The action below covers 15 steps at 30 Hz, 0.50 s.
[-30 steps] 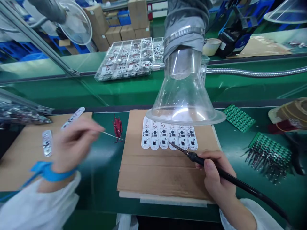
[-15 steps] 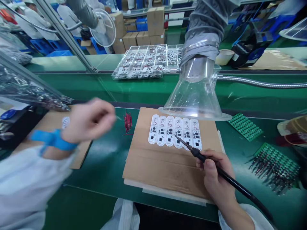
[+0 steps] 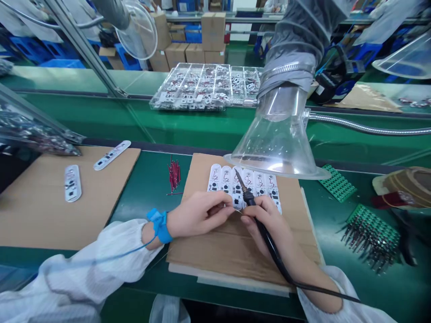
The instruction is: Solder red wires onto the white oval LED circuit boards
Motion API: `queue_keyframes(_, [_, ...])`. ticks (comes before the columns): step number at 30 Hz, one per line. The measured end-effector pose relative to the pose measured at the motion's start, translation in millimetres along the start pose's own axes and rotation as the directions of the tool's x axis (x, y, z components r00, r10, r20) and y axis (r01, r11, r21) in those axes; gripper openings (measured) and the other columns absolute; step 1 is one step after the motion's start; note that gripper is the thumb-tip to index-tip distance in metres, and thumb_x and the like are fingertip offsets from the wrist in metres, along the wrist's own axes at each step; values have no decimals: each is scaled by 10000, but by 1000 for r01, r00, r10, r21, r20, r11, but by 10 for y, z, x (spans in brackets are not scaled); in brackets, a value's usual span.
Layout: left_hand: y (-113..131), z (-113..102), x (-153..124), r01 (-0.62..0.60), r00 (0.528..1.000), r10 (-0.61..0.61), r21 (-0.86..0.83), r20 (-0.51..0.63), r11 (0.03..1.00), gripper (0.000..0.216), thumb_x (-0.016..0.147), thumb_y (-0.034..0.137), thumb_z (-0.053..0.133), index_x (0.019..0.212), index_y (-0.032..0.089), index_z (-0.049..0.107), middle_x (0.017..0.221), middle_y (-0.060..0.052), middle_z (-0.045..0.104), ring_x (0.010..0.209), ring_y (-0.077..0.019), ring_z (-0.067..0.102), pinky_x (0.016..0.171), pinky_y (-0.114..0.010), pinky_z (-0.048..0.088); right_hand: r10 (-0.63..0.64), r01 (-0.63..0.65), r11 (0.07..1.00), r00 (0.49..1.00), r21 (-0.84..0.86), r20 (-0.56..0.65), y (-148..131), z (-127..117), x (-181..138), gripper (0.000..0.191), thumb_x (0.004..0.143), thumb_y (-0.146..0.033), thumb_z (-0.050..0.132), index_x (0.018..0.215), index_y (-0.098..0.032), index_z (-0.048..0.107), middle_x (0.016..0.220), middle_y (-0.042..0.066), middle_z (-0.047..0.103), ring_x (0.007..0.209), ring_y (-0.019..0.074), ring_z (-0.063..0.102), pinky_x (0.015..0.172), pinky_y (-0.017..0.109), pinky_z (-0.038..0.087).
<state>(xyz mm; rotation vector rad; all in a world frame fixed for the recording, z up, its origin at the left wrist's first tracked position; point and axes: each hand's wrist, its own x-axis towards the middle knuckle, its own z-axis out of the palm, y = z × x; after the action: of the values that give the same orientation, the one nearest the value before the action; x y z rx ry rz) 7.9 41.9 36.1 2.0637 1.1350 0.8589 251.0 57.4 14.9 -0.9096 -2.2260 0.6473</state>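
Note:
My left hand (image 3: 202, 214), a blue strap at its wrist, is closed in a pinch on a thin silvery strand that looks like solder wire (image 3: 238, 211). The strand reaches toward the fingertips of my right hand (image 3: 272, 224). That hand grips a black soldering iron (image 3: 248, 197), whose tip points up and away over a row of white oblong circuit boards (image 3: 214, 178). I cannot tell whether the tip touches a board. The boards lie side by side on a cardboard sheet (image 3: 208, 251), their near ends partly hidden by my hands.
Red wires (image 3: 174, 174) lie left of the cardboard. Two white boards rest on another cardboard sheet (image 3: 90, 220). Green circuit panels (image 3: 340, 183) sit at right. A clear fume hood (image 3: 274, 143) hangs low over the far boards. Clear compartment trays (image 3: 195, 87) stand on the back ledge.
My left hand has come from the far left to the boards, beside my right hand, and now pinches the strand. The iron has turned steeper, its tip farther up the row.

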Motion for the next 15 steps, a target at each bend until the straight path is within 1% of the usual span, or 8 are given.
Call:
queue_keyframes(3, [-101,-162,-29,64,997,-65,27,35,998,129,1037,263,577,939,200,634,684,57,512,584,-94,442,560,-220,350,-13,12,999,999,-53,-30,52,50,-23,157,1034,-104,565,972,-240,613,947,25,468,857,199,488,711,334,415])
queue_keyframes(6, [-251,-340,-72,123,992,-123,29,26,992,144,1023,256,584,921,189,661,685,51,496,591,-97,416,561,-223,348,-4,0,996,999,-91,-42,95,16,-36,155,1014,-99,593,954,-238,623,964,35,479,874,210,486,717,347,405])
queue_keyframes(7, [-315,-393,-89,121,993,-121,27,0,992,149,1015,251,585,905,184,660,683,50,488,584,-95,404,558,-223,347,0,-4,996,999,-90,-42,105,-5,-38,150,1010,-104,603,950,-239,628,964,37,482,875,212,491,716,347,408])
queue_keyframes(9, [-462,-478,-128,109,990,-106,22,-95,994,155,1000,239,585,868,179,639,667,57,456,561,-88,371,545,-221,334,3,-6,997,999,-72,-48,121,-55,-42,141,999,-110,619,948,-240,636,942,34,488,862,210,509,712,344,423])
queue_keyframes(11, [-614,-527,-171,120,975,-115,11,-189,993,150,987,235,592,849,181,612,633,74,404,535,-83,337,525,-216,310,-18,16,999,998,-35,-60,141,-108,-54,149,986,-102,625,988,-248,655,917,29,516,840,205,543,704,337,451])
queue_keyframes(13, [-738,-543,-210,144,966,-143,-15,-216,990,118,976,236,607,869,187,600,611,87,372,520,-83,319,508,-211,291,-51,52,999,997,8,-64,163,-151,-74,201,981,-88,618,1059,-265,675,923,29,585,831,203,601,703,332,491])
queue_keyframes(15, [-809,-539,-238,141,970,-146,-42,-194,989,91,960,234,631,889,192,591,611,89,374,520,-84,317,502,-207,287,-55,58,997,996,56,-69,175,-170,-102,244,992,-94,609,1130,-284,677,946,29,662,844,205,665,725,334,536])
